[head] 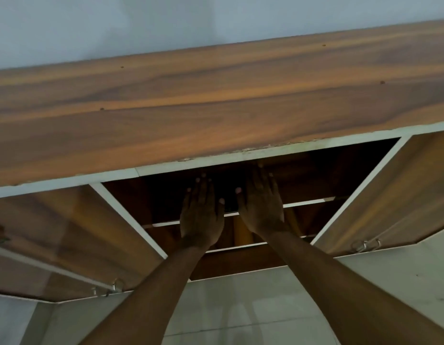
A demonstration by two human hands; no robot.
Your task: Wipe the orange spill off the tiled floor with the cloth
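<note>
Wood-grain cabinet (pixel 216 100) fills most of my view, its 2 doors swung wide. On my feed both hands reach into the dark opening below the cabinet top. My left hand (pixel 201 215) has its fingers straight and spread, holding nothing, over the white edge of the shelf (pixel 305 202) inside the cabinet. My right hand (pixel 262 205) is just beside it, fingers also straight and holding nothing, reaching a little deeper into the cabinet. Under the shelf, between my wrists, I see something yellow (pixel 242 232), too dim to name. The left door (pixel 74 235) and right door (pixel 390 195) flank my arms. Pale floor (pixel 240 307) tiles lie in front of the cabinet. I see neither cloth nor orange spill from here.
</note>
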